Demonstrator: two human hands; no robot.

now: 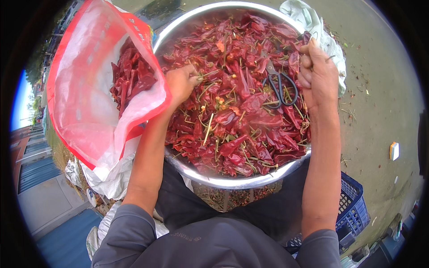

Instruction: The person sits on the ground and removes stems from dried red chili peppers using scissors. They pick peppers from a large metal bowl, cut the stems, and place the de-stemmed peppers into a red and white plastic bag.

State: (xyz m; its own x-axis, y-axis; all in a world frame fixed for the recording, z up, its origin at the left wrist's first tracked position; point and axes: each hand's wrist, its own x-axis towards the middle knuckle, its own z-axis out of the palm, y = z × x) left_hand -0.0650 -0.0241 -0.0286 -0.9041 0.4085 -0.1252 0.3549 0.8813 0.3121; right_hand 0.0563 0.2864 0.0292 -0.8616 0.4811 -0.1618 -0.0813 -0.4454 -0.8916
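A wide metal basin [250, 182] full of dried red chili peppers [241, 111], many with pale stems, stands in front of me. My left hand [181, 83] reaches over its left rim, thumb and fingers pinched at a thin greenish chili stem. At the basin's right rim, my right hand [319, 73] is raised with fingers curled closed. Whatever it may hold is mostly hidden, though a dark red chili shows beside the fingertips. Black-handled scissors [280, 89] lie on the peppers, nearer my right hand. Left of the basin, a red-and-white sack [85, 98] gapes open with red chilies [129, 76] inside.
White cloth or sacking [319, 27] hangs by the basin's far right rim. A blue plastic crate [351, 205] sits beside my right leg. More white sacks [109, 181] lie at lower left. Stem scraps and a small white-and-yellow object [393, 151] are on the ground at right.
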